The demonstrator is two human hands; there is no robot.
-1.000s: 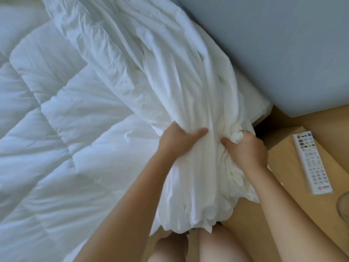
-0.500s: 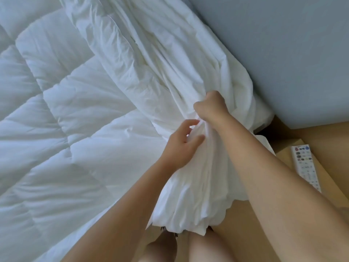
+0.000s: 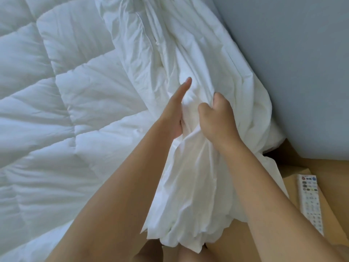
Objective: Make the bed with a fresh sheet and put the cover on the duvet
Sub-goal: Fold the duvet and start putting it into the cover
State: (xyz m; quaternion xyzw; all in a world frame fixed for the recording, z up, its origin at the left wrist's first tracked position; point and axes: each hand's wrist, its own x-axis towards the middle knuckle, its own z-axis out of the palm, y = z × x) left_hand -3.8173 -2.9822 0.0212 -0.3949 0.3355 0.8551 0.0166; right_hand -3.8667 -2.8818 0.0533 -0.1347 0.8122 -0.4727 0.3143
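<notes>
A white quilted duvet [image 3: 62, 114] lies spread over the bed on the left. Across its right side runs a bunched white duvet cover [image 3: 188, 59], whose gathered end hangs down over the bed's edge between my forearms. My right hand [image 3: 215, 120] grips a fistful of the gathered cover. My left hand [image 3: 174, 110] lies against the cover's left side with its fingers stretched forward, flat on the cloth; its thumb side is hidden in the folds.
A blue-grey wall [image 3: 292, 63] rises right behind the bed. A wooden bedside table [image 3: 294, 188] stands at the lower right with a white remote control [image 3: 309, 203] on it. My bare legs show at the bottom edge.
My right hand came back down and toward me and now clutches the cover lower. My left hand let go of its grip and stretched its fingers forward along the cloth.
</notes>
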